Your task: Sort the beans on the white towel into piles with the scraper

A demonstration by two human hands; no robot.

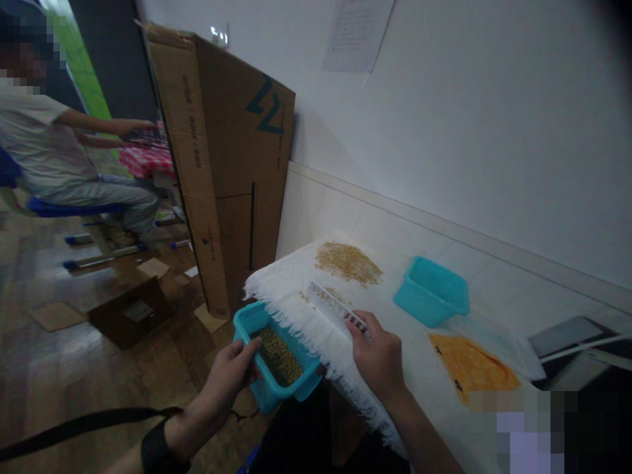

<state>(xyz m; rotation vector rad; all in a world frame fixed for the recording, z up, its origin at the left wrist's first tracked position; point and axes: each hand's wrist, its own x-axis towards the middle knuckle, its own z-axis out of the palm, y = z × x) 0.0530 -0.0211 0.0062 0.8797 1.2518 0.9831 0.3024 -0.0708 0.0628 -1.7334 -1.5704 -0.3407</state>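
My left hand [228, 374] grips the near rim of a turquoise plastic tub [269, 394] that holds greenish beans [279, 357]. The tub hangs just below the fringed edge of a white cloth [316, 332] that covers the table. My right hand [378, 352] is closed on the near end of a white slotted strip [330, 305] lying on the cloth. Beyond the strip sits a loose pile of tan beans [348, 261]. A second, empty turquoise tub [432, 291] stands on the cloth to the right.
An orange bag [471, 365] lies on the cloth at the right. A tall cardboard box [224, 164] leans against the wall left of the table. Cardboard pieces and a low box [129, 309] litter the wooden floor. A seated person [59, 158] works at the far left.
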